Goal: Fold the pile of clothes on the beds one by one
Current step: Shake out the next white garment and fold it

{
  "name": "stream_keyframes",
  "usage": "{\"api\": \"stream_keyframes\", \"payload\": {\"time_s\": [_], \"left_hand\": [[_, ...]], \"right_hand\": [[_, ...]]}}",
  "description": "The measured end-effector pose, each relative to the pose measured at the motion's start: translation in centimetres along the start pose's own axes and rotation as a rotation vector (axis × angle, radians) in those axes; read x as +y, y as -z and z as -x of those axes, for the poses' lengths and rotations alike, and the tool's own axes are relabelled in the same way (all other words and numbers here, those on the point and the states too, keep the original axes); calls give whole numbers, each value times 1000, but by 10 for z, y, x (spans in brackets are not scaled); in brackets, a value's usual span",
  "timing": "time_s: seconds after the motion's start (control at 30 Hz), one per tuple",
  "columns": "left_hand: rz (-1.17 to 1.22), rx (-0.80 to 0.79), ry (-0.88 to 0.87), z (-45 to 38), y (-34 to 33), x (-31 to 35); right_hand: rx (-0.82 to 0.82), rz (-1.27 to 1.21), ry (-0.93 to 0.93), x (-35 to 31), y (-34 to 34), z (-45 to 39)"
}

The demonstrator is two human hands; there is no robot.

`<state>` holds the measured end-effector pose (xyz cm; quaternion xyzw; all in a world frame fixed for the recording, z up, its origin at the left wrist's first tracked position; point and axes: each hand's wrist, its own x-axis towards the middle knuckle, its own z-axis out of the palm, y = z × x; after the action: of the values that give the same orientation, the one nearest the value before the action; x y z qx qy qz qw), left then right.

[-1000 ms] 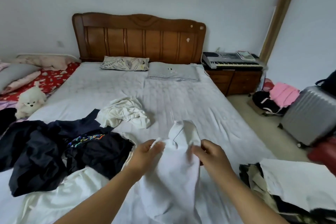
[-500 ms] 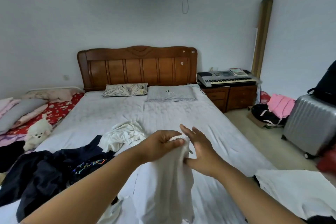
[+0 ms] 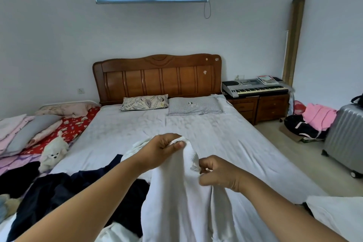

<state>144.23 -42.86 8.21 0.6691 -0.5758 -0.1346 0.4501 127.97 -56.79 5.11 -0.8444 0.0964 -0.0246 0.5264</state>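
Observation:
A white ribbed garment hangs in the air over the near part of the bed. My left hand grips its top edge, fingers curled around the fabric. Lower and to the right, my right hand pinches another part of the same garment's edge. A pile of dark clothes lies on the bed to the left, partly hidden by my left arm. A crumpled white garment peeks out behind my left hand.
Two pillows lie below the wooden headboard. A second bed with a red cover and a white plush dog stands at the left. Keyboard on a cabinet, silver suitcase and bags at right. White cloth lower right.
My head has tilted up, bringing the window blind into view. The white garment has been lifted higher off the bed. My right hand went from open beside it to pinching its edge.

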Motion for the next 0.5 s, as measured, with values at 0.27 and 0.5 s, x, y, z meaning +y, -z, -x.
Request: {"api": "stream_keyframes", "payload": {"time_s": [0.27,0.5], "left_hand": [[-146,67,-1,-3,45,-50],[-484,25,110,-16,62,-94]], "right_hand": [[141,314,-259,8,27,-31],[392,657,-366,24,46,-38]]}}
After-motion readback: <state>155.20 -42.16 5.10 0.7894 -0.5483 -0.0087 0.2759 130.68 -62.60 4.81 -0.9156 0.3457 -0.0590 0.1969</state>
